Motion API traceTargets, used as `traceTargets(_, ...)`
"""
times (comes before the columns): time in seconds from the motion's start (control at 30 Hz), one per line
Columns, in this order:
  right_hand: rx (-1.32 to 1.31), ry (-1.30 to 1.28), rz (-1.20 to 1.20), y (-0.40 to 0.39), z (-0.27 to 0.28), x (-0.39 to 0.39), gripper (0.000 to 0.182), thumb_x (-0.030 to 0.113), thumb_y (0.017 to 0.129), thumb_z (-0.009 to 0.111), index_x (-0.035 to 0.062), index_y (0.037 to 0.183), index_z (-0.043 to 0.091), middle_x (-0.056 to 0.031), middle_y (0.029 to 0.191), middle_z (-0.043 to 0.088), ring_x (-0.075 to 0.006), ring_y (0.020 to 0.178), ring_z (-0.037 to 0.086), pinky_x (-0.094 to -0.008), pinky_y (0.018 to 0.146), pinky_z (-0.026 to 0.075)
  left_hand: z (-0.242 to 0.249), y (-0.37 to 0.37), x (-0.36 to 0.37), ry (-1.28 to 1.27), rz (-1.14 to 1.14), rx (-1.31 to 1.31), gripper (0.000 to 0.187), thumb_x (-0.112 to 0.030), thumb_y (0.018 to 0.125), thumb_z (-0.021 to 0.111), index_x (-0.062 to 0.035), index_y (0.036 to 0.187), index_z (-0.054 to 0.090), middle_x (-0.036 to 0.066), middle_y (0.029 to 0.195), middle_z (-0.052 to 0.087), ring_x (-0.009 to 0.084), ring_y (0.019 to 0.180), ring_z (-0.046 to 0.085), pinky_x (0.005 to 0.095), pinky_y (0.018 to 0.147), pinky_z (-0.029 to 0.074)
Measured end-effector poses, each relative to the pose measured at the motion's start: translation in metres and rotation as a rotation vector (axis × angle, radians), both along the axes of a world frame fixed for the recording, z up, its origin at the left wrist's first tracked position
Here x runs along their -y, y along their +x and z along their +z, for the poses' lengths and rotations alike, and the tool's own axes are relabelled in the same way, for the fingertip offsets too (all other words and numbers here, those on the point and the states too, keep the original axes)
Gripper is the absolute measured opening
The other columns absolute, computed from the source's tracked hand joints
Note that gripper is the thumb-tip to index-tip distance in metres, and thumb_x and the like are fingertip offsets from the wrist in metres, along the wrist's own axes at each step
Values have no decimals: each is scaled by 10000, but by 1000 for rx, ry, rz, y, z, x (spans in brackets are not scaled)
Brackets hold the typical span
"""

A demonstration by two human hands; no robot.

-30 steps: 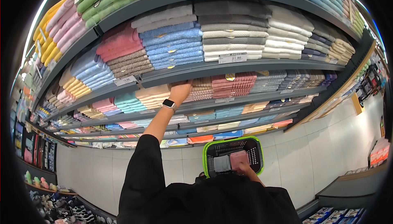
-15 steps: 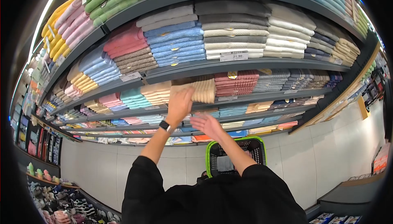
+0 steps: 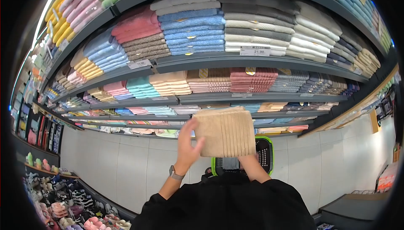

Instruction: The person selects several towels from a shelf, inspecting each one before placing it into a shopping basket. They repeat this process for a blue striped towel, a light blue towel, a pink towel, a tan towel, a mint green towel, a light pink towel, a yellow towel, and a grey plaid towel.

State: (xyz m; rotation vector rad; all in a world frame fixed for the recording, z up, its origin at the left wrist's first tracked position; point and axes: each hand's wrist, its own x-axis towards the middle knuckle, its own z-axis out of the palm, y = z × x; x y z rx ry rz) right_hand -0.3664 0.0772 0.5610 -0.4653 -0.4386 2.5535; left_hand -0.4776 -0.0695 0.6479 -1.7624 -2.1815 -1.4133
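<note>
Both hands have come down from the shelf since the earlier frame and now hold a folded beige towel (image 3: 227, 131) below shelf level, above the green-rimmed basket (image 3: 264, 154). Left hand (image 3: 188, 146) is closed on the towel's left edge, thumb in front. Right hand (image 3: 249, 161) supports the lower edge; its fingers are hidden, so its closure cannot be determined. Basket contents are mostly hidden; something grey shows inside. Shelf price label (image 3: 254, 51) reads 21.90.
</note>
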Motion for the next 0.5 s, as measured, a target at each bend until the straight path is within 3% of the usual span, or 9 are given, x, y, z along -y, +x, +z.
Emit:
traceTargets(0.03,38,24,-18,9,3,3,488,427,903,371,65,1223,438,-100,1193,511,-240,1074,502,-389,934,395,-9,0,0,-7,-12,3,473,-181,781,622,-4,1193,469,142,1235,483,275,1162,449,368,968,351)
traceTargets(0.1,115,76,-54,28,12,7,491,429,904,369,63,1224,440,-101,1186,517,-238,1065,509,-385,927,401,-27,3,1,19,-106,1092,533,-186,829,598,-3,1281,383,127,1254,470,227,1197,412,351,994,331)
traceTargets(0.13,154,109,-70,36,18,7,492,430,905,368,62,1224,440,-102,1182,519,-236,1061,512,-383,923,404,-33,10,4,-10,-199,1321,565,-168,860,580,-5,1330,311,110,1269,453,183,1192,407,325,975,350)
traceTargets(0.23,272,193,-104,60,32,14,497,434,907,365,60,1224,443,-103,1172,527,-232,1048,521,-378,913,414,-29,28,5,-161,-271,1307,506,-122,850,590,2,1289,371,93,1232,488,168,1131,466,294,932,389)
traceTargets(0.5,567,426,-150,95,58,26,509,443,912,357,54,1226,448,-107,1146,548,-221,1012,547,-364,884,439,-3,19,6,-130,-251,1332,393,-82,833,601,8,1194,475,76,1132,563,143,1021,540,280,876,433)
